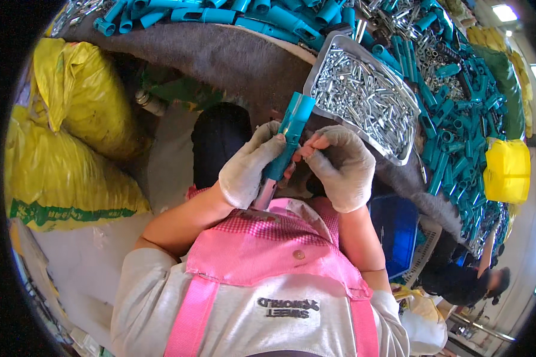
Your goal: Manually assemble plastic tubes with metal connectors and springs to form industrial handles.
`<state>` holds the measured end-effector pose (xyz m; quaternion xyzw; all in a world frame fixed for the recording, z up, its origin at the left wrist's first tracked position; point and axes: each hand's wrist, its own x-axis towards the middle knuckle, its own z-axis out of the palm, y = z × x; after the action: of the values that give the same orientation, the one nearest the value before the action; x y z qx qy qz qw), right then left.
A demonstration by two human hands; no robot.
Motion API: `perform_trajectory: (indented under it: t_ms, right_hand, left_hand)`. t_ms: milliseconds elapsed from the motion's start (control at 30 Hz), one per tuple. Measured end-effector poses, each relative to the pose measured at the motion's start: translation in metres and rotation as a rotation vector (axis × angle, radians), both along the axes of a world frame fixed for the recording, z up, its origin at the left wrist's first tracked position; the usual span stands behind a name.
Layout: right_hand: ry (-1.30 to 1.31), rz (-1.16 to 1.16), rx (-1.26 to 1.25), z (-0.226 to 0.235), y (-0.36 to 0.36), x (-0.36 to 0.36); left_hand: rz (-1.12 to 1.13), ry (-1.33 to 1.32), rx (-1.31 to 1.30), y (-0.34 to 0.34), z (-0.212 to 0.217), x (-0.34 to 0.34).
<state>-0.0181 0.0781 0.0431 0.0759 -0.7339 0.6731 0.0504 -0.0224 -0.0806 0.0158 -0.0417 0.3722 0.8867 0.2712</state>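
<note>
My left hand (251,165), in a pale work glove with bare fingertips, is wrapped round a teal plastic tube fitting (298,111). The fitting slants up and away from my apron, its far end cut open, and a shiny metal tube (265,194) extends from its lower end. Beside the fitting's right side is my right hand (344,168), gloved the same way. Its thumb and fingers are pinched together close to the fitting; whatever they hold is too small to make out. Just beyond this hand stands a metal tray (408,156) full of small silvery pins (363,89).
Loose teal fittings (443,143) and metal parts are heaped along the bench at the back and right. A yellow container (507,171) sits at far right. Yellow sacks (80,160) stand at left. A blue crate (394,229) is below the bench, and another person (467,282) is at right.
</note>
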Motion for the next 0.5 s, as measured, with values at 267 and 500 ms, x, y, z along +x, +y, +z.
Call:
perform_trajectory:
  t_ms: [267,500]
  right_hand:
    - [-0.112,-0.025,0.143,-0.012,0.006,0.003]
    - [-0.468,-0.124,-0.321,-0.023,-0.007,0.013]
  left_hand:
    - [0.004,0.258,-0.229,0.002,-0.001,0.009]
    - [0.062,0.585,-0.466,0.007,-0.010,0.011]
